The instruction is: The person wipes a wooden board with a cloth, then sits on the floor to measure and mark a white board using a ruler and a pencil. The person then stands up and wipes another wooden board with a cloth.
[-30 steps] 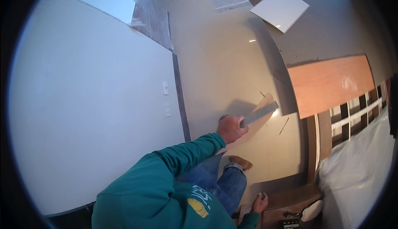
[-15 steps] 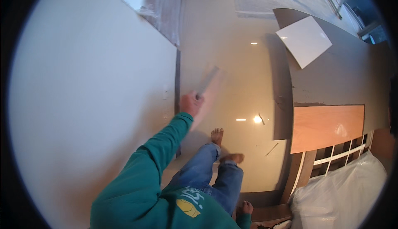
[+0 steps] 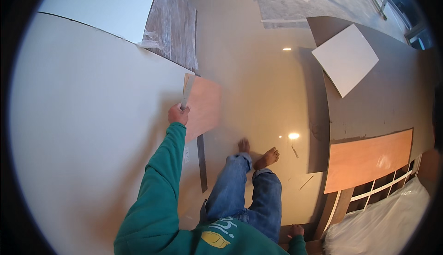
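My left hand (image 3: pixel 178 114) is closed on the edge of a thin wooden board (image 3: pixel 203 107). The board has a pale orange-brown face and a grey strip along the gripped edge. It stands tilted beside a large white wall panel (image 3: pixel 106 116), overlapping the panel's right edge; whether they touch I cannot tell. Low at the bottom edge hangs my right hand (image 3: pixel 296 230), small in view, its fingers curled with nothing visible in them.
A brown sheet (image 3: pixel 369 102) on the right carries a white square panel (image 3: pixel 346 61) and an orange wooden board (image 3: pixel 369 158). Plastic sheeting (image 3: pixel 378 222) lies below them. Thin scraps (image 3: pixel 306 182) are on the glossy floor (image 3: pixel 254 79). Ladder legs (image 3: pixel 378 3) stand far right.
My left hand has carried the wooden board leftward to the white wall panel, turning its face more into view. My feet have shifted and the view has moved slightly.
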Motion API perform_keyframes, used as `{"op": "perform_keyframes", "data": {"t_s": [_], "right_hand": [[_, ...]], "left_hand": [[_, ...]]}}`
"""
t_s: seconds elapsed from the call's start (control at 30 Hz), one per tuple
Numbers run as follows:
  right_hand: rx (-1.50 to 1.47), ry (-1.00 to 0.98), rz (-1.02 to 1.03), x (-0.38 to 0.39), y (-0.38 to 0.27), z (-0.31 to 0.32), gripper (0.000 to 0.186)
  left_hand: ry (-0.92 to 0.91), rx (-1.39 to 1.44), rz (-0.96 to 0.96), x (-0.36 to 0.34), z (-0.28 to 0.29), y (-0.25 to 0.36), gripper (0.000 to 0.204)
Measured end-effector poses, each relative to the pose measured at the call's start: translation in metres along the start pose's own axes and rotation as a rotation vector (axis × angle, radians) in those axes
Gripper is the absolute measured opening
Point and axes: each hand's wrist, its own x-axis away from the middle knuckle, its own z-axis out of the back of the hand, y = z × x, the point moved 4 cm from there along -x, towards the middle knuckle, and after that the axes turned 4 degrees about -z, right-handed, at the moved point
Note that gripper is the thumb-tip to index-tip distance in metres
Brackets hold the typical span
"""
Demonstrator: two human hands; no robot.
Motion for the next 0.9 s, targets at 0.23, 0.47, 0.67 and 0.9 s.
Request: {"op": "perform_keyframes", "data": {"t_s": [0.23,0.47,0.67,0.9], "right_hand": [[-0.886,0.174,-0.305,-0.031,-0.113,0.156,0.029],[-0.749,0.122,-0.183,-0.027,-0.257,0.221,0.032],[-0.702,0.127,-0.211,-0.016,-0.344,0.239,0.028],[-0.690,0.083,-0.206,-0.020,-0.401,0.260,0.031]], "left_hand": [[0.040,0.059,0.066,-0.062,-0.009,-0.031,0.032],[-0.072,0.201,0.279,-0.113,-0.001,-0.056,0.033],[-0.135,0.106,0.267,-0.145,0.006,-0.074,0.030],[-0.125,-0.179,0.258,-0.163,0.029,-0.084,0.030]]}}
